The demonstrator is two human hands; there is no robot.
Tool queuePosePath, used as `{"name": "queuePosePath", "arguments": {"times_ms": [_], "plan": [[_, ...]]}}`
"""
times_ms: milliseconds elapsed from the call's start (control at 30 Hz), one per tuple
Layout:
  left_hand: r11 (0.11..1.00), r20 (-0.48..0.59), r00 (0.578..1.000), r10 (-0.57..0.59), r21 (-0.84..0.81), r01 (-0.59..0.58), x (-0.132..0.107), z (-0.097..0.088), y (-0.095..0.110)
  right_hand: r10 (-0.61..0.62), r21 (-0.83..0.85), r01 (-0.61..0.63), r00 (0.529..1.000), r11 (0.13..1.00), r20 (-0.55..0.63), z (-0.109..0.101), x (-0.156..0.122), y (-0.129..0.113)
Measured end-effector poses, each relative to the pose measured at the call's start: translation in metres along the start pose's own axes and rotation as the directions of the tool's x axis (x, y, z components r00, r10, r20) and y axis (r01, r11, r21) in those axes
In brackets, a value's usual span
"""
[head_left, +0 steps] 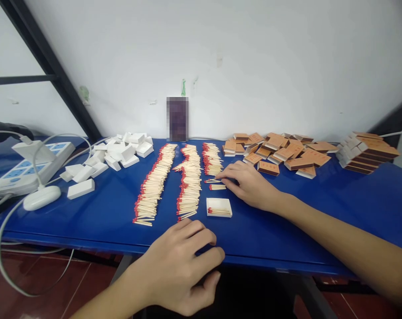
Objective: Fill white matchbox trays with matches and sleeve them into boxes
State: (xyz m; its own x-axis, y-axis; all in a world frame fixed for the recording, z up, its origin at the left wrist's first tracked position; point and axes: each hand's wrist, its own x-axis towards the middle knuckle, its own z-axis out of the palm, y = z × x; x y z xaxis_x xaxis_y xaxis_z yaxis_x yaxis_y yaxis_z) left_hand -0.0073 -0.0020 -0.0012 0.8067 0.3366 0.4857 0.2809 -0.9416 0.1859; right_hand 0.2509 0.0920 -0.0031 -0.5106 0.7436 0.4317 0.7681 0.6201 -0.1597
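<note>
Red-tipped matches lie in three rows (pixel 187 181) on a blue table (pixel 320 208). A white inner matchbox tray (pixel 219 206) with a few matches in it sits near the front edge. My right hand (pixel 250 184) lies just behind that tray, fingers stretched out flat onto a small bunch of loose matches (pixel 217 186) at the near end of the right row. My left hand (pixel 184 266) rests at the table's front edge with its fingers curled loosely; nothing shows in it.
White empty trays (pixel 121 153) are heaped at back left. Orange matchbox sleeves (pixel 280 153) lie scattered at back right, with a neat stack (pixel 370 153) further right. A power strip (pixel 24 168), a white adapter (pixel 41 197) and cables occupy the left end.
</note>
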Motion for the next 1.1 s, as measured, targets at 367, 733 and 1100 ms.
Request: {"name": "queuePosePath", "arguments": {"times_ms": [367,733,1100], "plan": [[1.000,-0.001,1.000,0.003,-0.009,-0.003,-0.001,0.001,-0.001,0.031,0.037,-0.031,1.000,0.999,0.003,0.001,0.008,-0.001],[1.000,0.007,1.000,0.002,-0.008,-0.002,0.000,0.000,-0.001,-0.006,0.030,0.007,0.999,1.000,-0.042,0.001,0.013,-0.004],[1.000,-0.013,1.000,0.008,0.022,-0.007,0.001,0.001,0.000,-0.106,0.043,0.105,0.994,0.994,0.036,-0.011,0.024,-0.002]]}}
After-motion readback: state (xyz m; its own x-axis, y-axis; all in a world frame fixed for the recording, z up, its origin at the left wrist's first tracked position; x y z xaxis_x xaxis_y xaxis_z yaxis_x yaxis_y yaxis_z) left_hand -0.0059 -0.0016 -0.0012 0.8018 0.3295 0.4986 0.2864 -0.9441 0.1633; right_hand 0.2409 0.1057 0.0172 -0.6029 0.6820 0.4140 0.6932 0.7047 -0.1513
